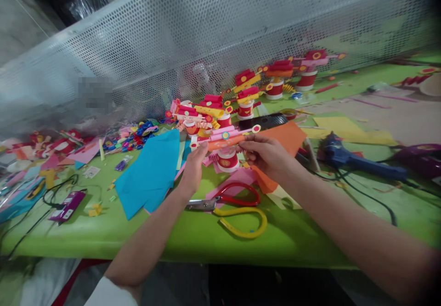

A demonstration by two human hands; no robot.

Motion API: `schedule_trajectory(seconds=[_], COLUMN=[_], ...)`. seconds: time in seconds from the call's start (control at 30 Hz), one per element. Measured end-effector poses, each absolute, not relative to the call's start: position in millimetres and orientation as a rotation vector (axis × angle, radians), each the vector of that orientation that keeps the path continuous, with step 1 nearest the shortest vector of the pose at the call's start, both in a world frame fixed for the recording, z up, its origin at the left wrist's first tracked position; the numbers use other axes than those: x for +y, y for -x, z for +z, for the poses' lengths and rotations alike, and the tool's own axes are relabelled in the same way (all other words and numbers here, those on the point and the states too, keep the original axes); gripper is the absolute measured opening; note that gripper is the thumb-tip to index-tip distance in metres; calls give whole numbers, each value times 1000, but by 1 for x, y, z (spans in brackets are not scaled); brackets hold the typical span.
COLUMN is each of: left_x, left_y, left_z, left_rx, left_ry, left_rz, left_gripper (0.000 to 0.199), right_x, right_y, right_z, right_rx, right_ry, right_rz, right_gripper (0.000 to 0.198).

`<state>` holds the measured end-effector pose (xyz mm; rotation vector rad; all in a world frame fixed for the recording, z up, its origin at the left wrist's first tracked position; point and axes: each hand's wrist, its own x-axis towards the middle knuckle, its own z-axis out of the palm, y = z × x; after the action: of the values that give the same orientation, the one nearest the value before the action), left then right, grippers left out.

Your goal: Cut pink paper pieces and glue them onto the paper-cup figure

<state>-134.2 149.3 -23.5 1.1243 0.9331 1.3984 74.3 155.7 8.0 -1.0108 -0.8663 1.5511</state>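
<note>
Between my two hands is a paper craft figure (225, 143), with an orange roll, a pink roll above it and round discs at its ends. Its base is a red and white paper cup (228, 160). My left hand (194, 170) grips the figure's left end with thumb and fingers. On the right, my right hand (268, 154) pinches the other end of the orange roll. Below the figure lie scissors (220, 202) with one red and one yellow handle. Blue paper (151, 168) is beside my left hand, and orange paper (287, 136) is behind my right.
Several similar paper figures (246, 108) stand farther back, before a perforated metal screen (179, 30). A blue glue gun (361, 161) with a trailing cord lies at right. A purple power strip (69, 206) and cords are at left on the green table (138, 237).
</note>
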Motion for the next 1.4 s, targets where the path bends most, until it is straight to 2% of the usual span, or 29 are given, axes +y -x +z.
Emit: schedule_trajectory(seconds=[0.43, 0.83, 1.3, 1.4], left_x=[139, 135, 136, 135], left_y=[130, 126, 123, 124], left_z=[-19, -21, -21, -20], left_rx=[956, 1003, 914, 924], left_ry=[-1199, -1097, -1090, -1083], left_rz=[1440, 1559, 1586, 1612], left_gripper=[57, 45, 40, 45], right_x=[157, 157, 156, 156], right_y=[-76, -77, -80, -81], right_z=[7, 7, 9, 10], right_rx=[-857, -842, -810, -788], right_ry=[992, 1016, 1016, 1012], right_rz=[1548, 1551, 1530, 1516], right_gripper=[23, 26, 27, 27])
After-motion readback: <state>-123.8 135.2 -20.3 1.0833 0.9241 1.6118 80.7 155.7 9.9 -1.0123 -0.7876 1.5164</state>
